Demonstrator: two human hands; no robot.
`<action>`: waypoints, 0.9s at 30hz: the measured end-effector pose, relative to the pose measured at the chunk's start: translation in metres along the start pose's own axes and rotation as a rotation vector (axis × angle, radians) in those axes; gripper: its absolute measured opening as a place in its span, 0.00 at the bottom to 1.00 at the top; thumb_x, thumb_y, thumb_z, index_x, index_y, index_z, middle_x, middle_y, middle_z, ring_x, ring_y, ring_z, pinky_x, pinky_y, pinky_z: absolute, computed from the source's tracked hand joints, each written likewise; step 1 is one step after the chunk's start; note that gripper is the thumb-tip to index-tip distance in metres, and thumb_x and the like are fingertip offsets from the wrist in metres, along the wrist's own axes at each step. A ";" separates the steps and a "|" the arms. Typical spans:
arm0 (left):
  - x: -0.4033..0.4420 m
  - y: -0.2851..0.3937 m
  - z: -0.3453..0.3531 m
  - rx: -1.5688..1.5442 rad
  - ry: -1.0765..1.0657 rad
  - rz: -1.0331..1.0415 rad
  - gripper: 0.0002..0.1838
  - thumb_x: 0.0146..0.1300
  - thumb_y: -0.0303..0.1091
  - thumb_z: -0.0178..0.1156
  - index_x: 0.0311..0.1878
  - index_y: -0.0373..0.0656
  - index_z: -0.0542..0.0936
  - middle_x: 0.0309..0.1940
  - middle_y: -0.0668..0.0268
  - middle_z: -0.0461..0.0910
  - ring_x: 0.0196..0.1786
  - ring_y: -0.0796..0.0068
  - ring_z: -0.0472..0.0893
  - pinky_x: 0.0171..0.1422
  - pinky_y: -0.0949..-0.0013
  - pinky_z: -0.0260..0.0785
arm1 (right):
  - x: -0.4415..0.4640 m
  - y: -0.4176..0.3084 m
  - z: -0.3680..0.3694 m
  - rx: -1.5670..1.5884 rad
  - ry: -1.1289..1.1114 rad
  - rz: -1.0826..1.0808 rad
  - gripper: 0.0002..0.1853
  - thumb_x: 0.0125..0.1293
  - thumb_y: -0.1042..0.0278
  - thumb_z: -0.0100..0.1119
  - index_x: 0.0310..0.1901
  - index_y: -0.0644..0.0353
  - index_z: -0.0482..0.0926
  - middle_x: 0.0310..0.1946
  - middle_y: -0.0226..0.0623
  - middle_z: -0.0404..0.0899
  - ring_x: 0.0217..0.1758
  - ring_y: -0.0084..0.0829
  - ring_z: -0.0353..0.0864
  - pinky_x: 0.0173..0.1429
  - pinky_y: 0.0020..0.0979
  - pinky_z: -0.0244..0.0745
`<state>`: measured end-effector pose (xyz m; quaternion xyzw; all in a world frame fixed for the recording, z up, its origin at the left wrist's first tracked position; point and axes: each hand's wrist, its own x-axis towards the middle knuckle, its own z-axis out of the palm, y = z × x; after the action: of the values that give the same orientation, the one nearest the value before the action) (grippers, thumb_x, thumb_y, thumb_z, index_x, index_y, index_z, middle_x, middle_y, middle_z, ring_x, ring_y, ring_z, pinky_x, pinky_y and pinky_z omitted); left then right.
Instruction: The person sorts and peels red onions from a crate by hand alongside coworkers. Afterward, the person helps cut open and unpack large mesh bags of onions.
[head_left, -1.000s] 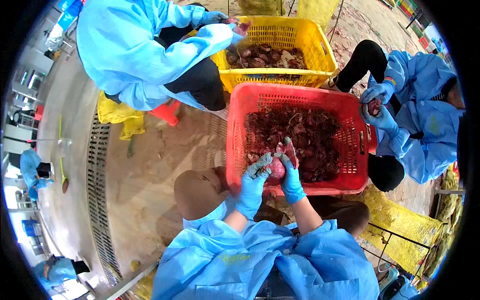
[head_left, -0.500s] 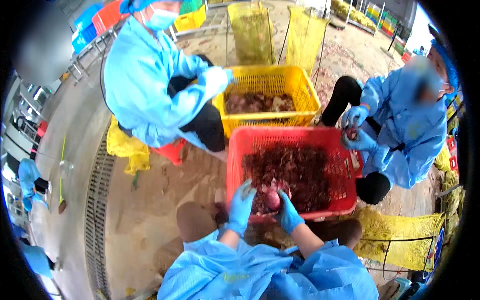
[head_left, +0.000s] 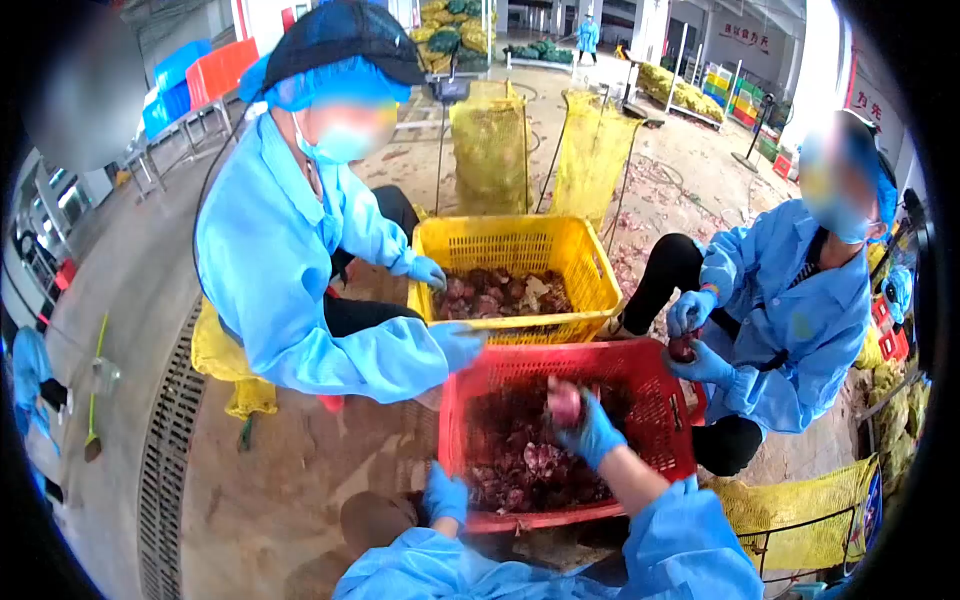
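Holding onion [head_left: 564, 403] in right hand [head_left: 594, 432] over red crate [head_left: 453, 422]. Could drop it through loose grip. Cannot tell for left hand [head_left: 444, 493].

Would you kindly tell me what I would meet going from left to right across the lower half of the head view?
Broom → slotted floor drain → wearer's left hand → wearer's right hand holding a red onion → yellow mesh.

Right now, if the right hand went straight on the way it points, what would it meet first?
The right hand, holding an onion, would probably meet the red crate's far rim; depth is unclear, so it might pass above.
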<state>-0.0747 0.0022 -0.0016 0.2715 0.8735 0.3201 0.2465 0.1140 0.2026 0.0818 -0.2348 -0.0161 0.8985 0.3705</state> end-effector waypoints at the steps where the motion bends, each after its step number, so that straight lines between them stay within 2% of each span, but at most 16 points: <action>1: 0.001 0.001 0.000 0.014 -0.010 -0.021 0.34 0.55 0.34 0.58 0.63 0.30 0.60 0.60 0.42 0.63 0.63 0.48 0.64 0.67 0.60 0.56 | 0.018 -0.014 0.019 -0.015 -0.147 -0.054 0.19 0.68 0.58 0.41 0.53 0.61 0.69 0.36 0.39 0.74 0.35 0.29 0.76 0.42 0.28 0.77; 2: 0.001 0.001 -0.002 0.028 -0.017 0.007 0.33 0.57 0.37 0.55 0.64 0.31 0.59 0.61 0.43 0.63 0.64 0.49 0.64 0.67 0.59 0.56 | 0.035 -0.028 0.039 -0.021 -0.295 -0.108 0.21 0.68 0.54 0.44 0.55 0.61 0.67 0.40 0.39 0.74 0.39 0.30 0.75 0.48 0.30 0.76; 4: 0.000 -0.001 -0.003 0.079 -0.049 -0.003 0.33 0.60 0.40 0.52 0.65 0.31 0.57 0.62 0.43 0.62 0.64 0.49 0.64 0.68 0.59 0.55 | 0.036 -0.045 0.103 -0.406 -0.108 -0.461 0.29 0.63 0.43 0.51 0.57 0.57 0.65 0.46 0.39 0.71 0.47 0.33 0.73 0.56 0.36 0.72; 6: 0.000 -0.004 -0.004 0.106 -0.073 -0.009 0.33 0.61 0.41 0.51 0.65 0.31 0.57 0.63 0.44 0.61 0.65 0.50 0.63 0.69 0.60 0.54 | 0.052 -0.075 0.103 -0.545 -0.070 -0.514 0.27 0.63 0.45 0.51 0.59 0.51 0.64 0.51 0.39 0.70 0.49 0.36 0.73 0.50 0.39 0.72; 7: 0.002 -0.004 -0.003 0.058 0.012 0.056 0.32 0.61 0.41 0.51 0.64 0.31 0.59 0.61 0.44 0.63 0.63 0.50 0.65 0.66 0.59 0.57 | 0.057 -0.084 0.105 -0.552 0.113 -0.535 0.27 0.63 0.48 0.51 0.60 0.50 0.63 0.50 0.38 0.70 0.49 0.35 0.74 0.51 0.38 0.71; 10: -0.001 0.017 -0.015 0.096 -0.063 -0.084 0.32 0.60 0.41 0.53 0.64 0.32 0.60 0.59 0.43 0.66 0.60 0.49 0.68 0.63 0.59 0.61 | 0.055 -0.091 0.040 -0.887 0.231 -0.579 0.21 0.64 0.58 0.52 0.57 0.52 0.70 0.48 0.33 0.74 0.49 0.32 0.75 0.52 0.35 0.69; 14: -0.002 0.000 -0.006 0.113 -0.025 -0.051 0.32 0.60 0.41 0.54 0.63 0.32 0.60 0.56 0.43 0.68 0.58 0.48 0.70 0.60 0.58 0.63 | 0.037 -0.040 -0.120 -1.710 0.353 -0.372 0.13 0.61 0.66 0.52 0.44 0.60 0.80 0.40 0.41 0.81 0.45 0.31 0.79 0.52 0.30 0.71; 15: -0.004 0.005 -0.010 0.138 -0.024 -0.058 0.32 0.60 0.41 0.54 0.63 0.32 0.60 0.56 0.43 0.68 0.58 0.48 0.70 0.60 0.59 0.63 | 0.023 -0.016 -0.131 -1.843 0.303 -0.161 0.13 0.58 0.68 0.54 0.44 0.61 0.80 0.39 0.37 0.81 0.40 0.27 0.77 0.47 0.28 0.73; 17: -0.004 0.011 -0.013 0.166 -0.027 -0.081 0.32 0.60 0.41 0.54 0.63 0.32 0.60 0.56 0.43 0.68 0.58 0.48 0.70 0.60 0.59 0.63 | 0.015 0.026 -0.172 -2.069 0.038 0.099 0.15 0.54 0.67 0.58 0.44 0.57 0.80 0.41 0.44 0.80 0.47 0.41 0.79 0.53 0.35 0.72; 18: -0.005 0.015 -0.015 0.208 -0.069 -0.129 0.32 0.60 0.41 0.54 0.63 0.32 0.60 0.57 0.43 0.68 0.58 0.48 0.70 0.60 0.59 0.63 | 0.016 0.045 -0.177 -2.293 -0.112 0.217 0.21 0.54 0.69 0.57 0.52 0.52 0.75 0.48 0.44 0.77 0.50 0.44 0.77 0.55 0.36 0.71; 19: -0.003 0.015 -0.016 0.251 -0.109 -0.175 0.32 0.60 0.42 0.53 0.63 0.32 0.60 0.58 0.44 0.67 0.58 0.48 0.70 0.60 0.59 0.63 | 0.019 0.065 -0.187 -2.377 -0.215 0.236 0.28 0.55 0.69 0.56 0.60 0.45 0.67 0.55 0.43 0.71 0.51 0.46 0.76 0.57 0.45 0.67; 21: -0.005 0.013 -0.013 0.220 -0.072 -0.140 0.33 0.60 0.41 0.55 0.63 0.30 0.59 0.59 0.42 0.65 0.60 0.48 0.68 0.62 0.60 0.61 | 0.026 0.092 -0.196 -2.623 -0.474 -0.056 0.31 0.57 0.66 0.55 0.64 0.40 0.61 0.58 0.41 0.68 0.50 0.46 0.76 0.58 0.51 0.64; 22: -0.006 0.012 -0.013 0.174 -0.044 -0.095 0.34 0.60 0.40 0.56 0.63 0.28 0.58 0.60 0.41 0.64 0.62 0.49 0.66 0.64 0.61 0.60 | 0.034 0.095 -0.196 -2.603 -0.496 -0.054 0.31 0.57 0.66 0.55 0.64 0.40 0.61 0.58 0.41 0.68 0.50 0.46 0.76 0.58 0.51 0.64; 24: -0.007 0.013 -0.015 0.179 -0.041 -0.093 0.34 0.60 0.40 0.56 0.63 0.28 0.58 0.60 0.41 0.63 0.62 0.49 0.66 0.64 0.62 0.59 | 0.051 0.098 -0.198 -2.731 -0.199 0.744 0.30 0.61 0.63 0.53 0.66 0.37 0.58 0.58 0.39 0.69 0.47 0.44 0.78 0.56 0.53 0.63; 25: -0.006 0.015 -0.015 0.164 -0.050 -0.086 0.34 0.60 0.39 0.57 0.63 0.28 0.58 0.60 0.41 0.63 0.62 0.48 0.66 0.64 0.62 0.59 | 0.058 0.098 -0.203 -2.721 -0.222 0.734 0.30 0.61 0.63 0.53 0.66 0.37 0.58 0.58 0.39 0.69 0.47 0.44 0.78 0.56 0.53 0.63; 27: -0.005 0.019 -0.016 0.230 -0.051 -0.141 0.34 0.59 0.38 0.57 0.63 0.28 0.58 0.60 0.41 0.64 0.62 0.48 0.66 0.64 0.62 0.60 | 0.057 0.094 -0.219 -2.839 -0.053 0.806 0.38 0.45 0.61 0.67 0.62 0.42 0.63 0.52 0.36 0.73 0.49 0.40 0.77 0.46 0.41 0.73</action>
<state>-0.0745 0.0044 0.0234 0.2439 0.9149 0.1925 0.2578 0.1120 0.1416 -0.1553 -0.3654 -0.8046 0.1746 -0.4343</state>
